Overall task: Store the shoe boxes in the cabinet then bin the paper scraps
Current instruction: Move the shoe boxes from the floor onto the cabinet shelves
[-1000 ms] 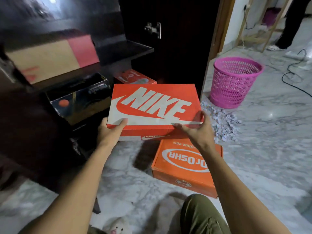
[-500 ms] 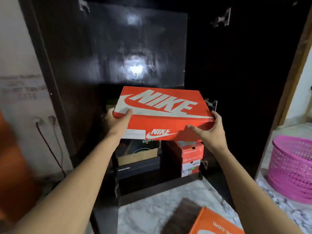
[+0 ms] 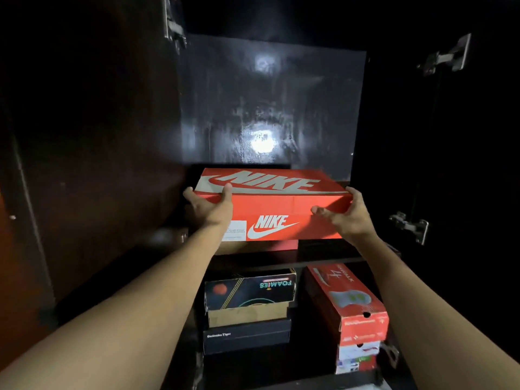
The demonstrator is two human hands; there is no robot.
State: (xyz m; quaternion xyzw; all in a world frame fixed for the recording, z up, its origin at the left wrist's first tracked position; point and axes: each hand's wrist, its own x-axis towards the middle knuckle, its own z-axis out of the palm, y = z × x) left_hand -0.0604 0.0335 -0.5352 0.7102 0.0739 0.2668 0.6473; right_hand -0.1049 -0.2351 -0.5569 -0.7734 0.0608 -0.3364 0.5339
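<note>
An orange Nike shoe box point(image 3: 281, 205) with a white swoosh lid sits level inside the dark cabinet point(image 3: 112, 164), at the upper shelf point(image 3: 329, 258), on top of another box whose red and tan edge point(image 3: 264, 246) shows beneath it. My left hand point(image 3: 211, 205) grips the box's left front corner, thumb on the lid. My right hand point(image 3: 346, 213) holds the right front corner, with its thumb on the front face. The paper scraps and the bin are out of view.
On the lower shelf, a dark Foamies box point(image 3: 250, 289) lies on a tan box and a black box point(image 3: 246, 336). To the right is a stack of red and white boxes point(image 3: 351, 313). Open cabinet doors with metal hinges point(image 3: 409, 225) flank both sides.
I have raised the Nike box from the floor and pushed it forward into the cabinet at the upper shelf. The view has swung from the floor and pink basket to the cabinet interior.
</note>
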